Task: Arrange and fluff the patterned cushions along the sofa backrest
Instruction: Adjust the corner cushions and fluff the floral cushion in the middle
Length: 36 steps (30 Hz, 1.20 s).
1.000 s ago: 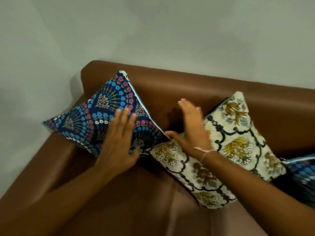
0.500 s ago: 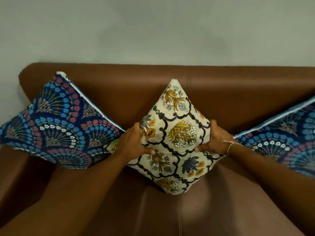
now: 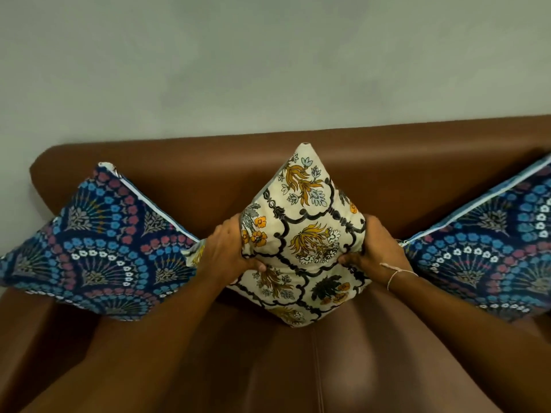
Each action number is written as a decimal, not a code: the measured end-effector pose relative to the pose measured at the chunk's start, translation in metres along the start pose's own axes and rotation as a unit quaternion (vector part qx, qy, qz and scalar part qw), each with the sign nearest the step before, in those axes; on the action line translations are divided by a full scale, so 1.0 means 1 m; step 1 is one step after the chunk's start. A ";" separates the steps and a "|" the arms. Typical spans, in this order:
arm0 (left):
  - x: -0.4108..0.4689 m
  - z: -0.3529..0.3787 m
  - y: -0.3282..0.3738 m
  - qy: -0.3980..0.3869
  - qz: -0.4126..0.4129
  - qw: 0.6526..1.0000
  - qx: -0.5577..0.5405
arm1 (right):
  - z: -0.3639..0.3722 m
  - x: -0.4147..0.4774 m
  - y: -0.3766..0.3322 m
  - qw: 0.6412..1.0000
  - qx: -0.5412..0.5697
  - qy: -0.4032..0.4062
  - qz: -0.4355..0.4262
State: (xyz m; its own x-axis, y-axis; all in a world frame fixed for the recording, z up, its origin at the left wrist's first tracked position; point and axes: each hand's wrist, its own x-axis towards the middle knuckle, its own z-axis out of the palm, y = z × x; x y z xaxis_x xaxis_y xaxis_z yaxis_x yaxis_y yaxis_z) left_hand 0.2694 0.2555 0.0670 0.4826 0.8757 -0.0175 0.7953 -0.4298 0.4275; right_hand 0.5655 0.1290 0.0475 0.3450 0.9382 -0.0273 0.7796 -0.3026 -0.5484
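Nearest the camera, 2 bare forearms reach forward over the brown leather sofa seat (image 3: 343, 368), where a seam runs between 2 seat cushions. The left hand (image 3: 228, 251) is clamped on the left side of the cream floral cushion (image 3: 304, 234), thumb pressed into the front face and the fingers wrapped out of sight behind the edge. The right hand (image 3: 377, 248) grips the opposite side the same way, with a thin thread bracelet (image 3: 395, 274) on its wrist. The cushion is squeezed between the 2 hands so its middle bulges forward; it stands on one corner like a diamond at the centre of the sofa, its lower corner touching the seat and its top corner rising in front of the brown backrest (image 3: 387, 162). To the left, a navy fan-patterned cushion (image 3: 101, 245) leans into the corner by the armrest, also tilted on a point, its pale zip edge facing the middle and its inner corner just beside the left hand. To the right, a second navy fan-patterned cushion (image 3: 489, 251) leans against the backrest, partly cut off by the frame edge. Beyond the backrest is a plain grey-green wall (image 3: 268, 61).
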 end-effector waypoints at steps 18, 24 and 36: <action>-0.030 0.054 0.143 0.160 0.315 0.935 0.024 | -0.111 -0.067 0.121 0.983 -0.070 0.118 -0.125; 0.008 0.118 0.300 0.073 0.296 0.952 -0.004 | -0.249 -0.060 0.265 0.986 -0.112 0.122 -0.007; 0.065 0.200 0.378 -0.088 0.035 0.996 -0.001 | -0.237 -0.046 0.374 0.987 -0.085 -0.024 0.137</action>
State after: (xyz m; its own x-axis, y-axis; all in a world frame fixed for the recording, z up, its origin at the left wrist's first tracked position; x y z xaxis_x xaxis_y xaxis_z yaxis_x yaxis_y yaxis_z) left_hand 0.6744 0.1061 0.0467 0.5931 0.7919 -0.1452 0.7574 -0.4876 0.4343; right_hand 0.9650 -0.0672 0.0418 0.5329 0.8230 -0.1965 0.7384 -0.5657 -0.3670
